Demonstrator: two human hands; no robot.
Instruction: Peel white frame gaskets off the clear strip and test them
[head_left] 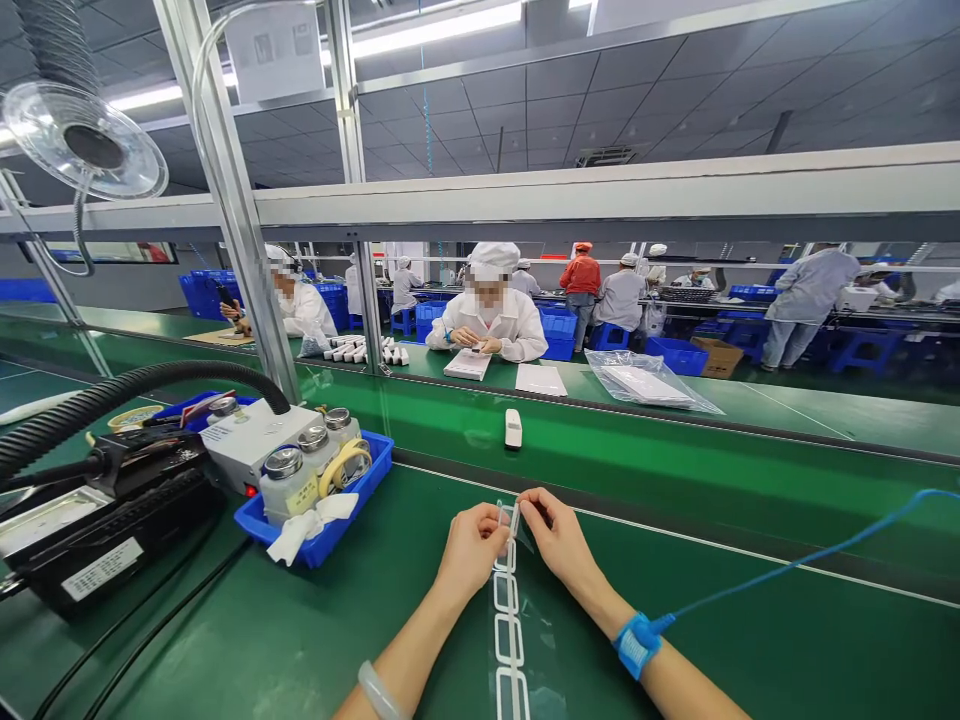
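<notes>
A clear film strip with several white rectangular frame stickers [510, 640] runs along the green bench toward me. My left hand [471, 548] pinches the strip's far end at its left side. My right hand [556, 538] is closed at the right edge of that same end, thumb and fingertips together on the top white frame or the film beside it; which of the two I cannot tell. A blue wrist strap [638, 645] with a cord is on my right wrist. Beyond my hands, a small white device [513, 428] lies on the green belt.
On the left, a blue tray [315, 548] holds metal-capped bottles [288, 480] and tape, with a black machine [112, 520] and hose beside it. Across the belt, a person in white [487, 315] works near white parts [364, 349] and a plastic bag [649, 382]. Metal posts rise left.
</notes>
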